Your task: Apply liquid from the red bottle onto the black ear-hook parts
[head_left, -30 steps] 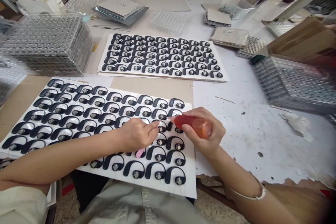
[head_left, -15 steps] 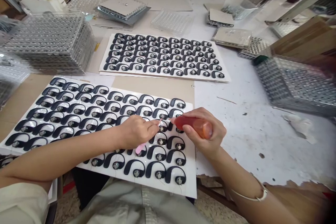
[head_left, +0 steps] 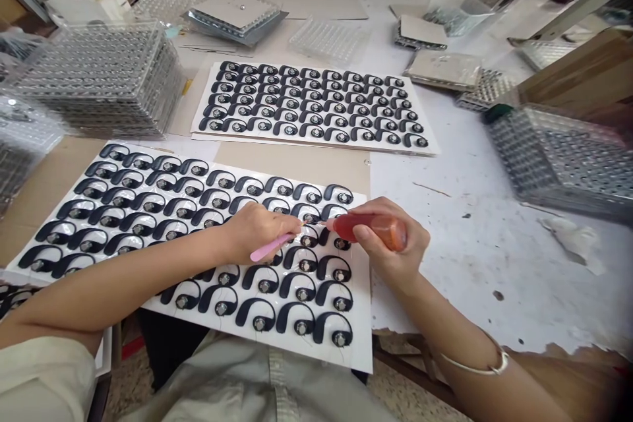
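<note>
While pinching a slim pink tool in the left hand, also grips a red-orange bottle-like tool in the right hand, with closed fingers around the body and thin end pointing left. Holds both working ends just beside each other, above the right-hand part of the near white sheet, among rows of black hooked pieces with round silvery ends. Cannot tell, at this size, of any contact between the two ends, or of the exact piece beneath.

Judging by the pose, busy with a fine, close-range step at one small spot, with the left hand apparently as guide and the right as applicator. For the next move, probably needs steady wrists, light pressure and careful alignment, without nudging the neighbouring pieces. Farther off on the table, well apart from both hands, a far white sheet of similar pieces.
</note>
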{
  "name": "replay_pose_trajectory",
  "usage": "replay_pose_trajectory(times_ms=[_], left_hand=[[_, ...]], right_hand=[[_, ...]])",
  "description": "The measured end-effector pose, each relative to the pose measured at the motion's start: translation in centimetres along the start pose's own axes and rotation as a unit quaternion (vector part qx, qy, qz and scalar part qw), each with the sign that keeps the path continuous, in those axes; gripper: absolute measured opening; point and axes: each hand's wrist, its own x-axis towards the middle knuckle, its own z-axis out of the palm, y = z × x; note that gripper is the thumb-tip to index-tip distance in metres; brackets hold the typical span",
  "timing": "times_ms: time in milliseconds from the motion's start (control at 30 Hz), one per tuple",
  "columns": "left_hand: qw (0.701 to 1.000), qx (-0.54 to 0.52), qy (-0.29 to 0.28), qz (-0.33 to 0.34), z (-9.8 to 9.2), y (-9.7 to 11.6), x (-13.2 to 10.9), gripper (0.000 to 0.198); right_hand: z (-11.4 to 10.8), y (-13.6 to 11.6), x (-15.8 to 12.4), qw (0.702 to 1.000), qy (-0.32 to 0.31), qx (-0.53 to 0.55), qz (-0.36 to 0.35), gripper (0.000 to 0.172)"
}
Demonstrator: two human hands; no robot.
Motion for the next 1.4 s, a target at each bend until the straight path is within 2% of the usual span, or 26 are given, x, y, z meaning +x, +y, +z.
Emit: replay_pose_trajectory(times_ms=[133,400,567,900,1400], left_hand=[[0.999,-0.052,0.013,-0.009,-0.3,0.0,0.2,0.014],[0.992,-0.097,-0.045,-0.074,-0.9,0.0,0.5,0.016],[0.988,-0.114,-0.054,-0.090,-1.1,0.0,0.7,0.016],[0.978,-0.160,-0.046,-0.124,-1.2,-0.3,0.9,0.015],[0.967,-0.213,-0.035,-0.138,-1.6,-0.4,1.2,0.015]], right_hand=[[0.0,0.1,0.0,1.000,-0.001,0.010,-0.007,0.015],[0.1,0.0,0.1,0.999,-0.005,0.021,-0.027,0.017],[0.1,0.1,-0.1,1.000,-0.006,0.018,-0.022,0.017],[0.2,0.3,-0.2,0.999,-0.012,0.033,-0.027,0.020],[0.6,-0.4,-0.2,0.997,-0.008,-0.016,-0.069,0.021]])
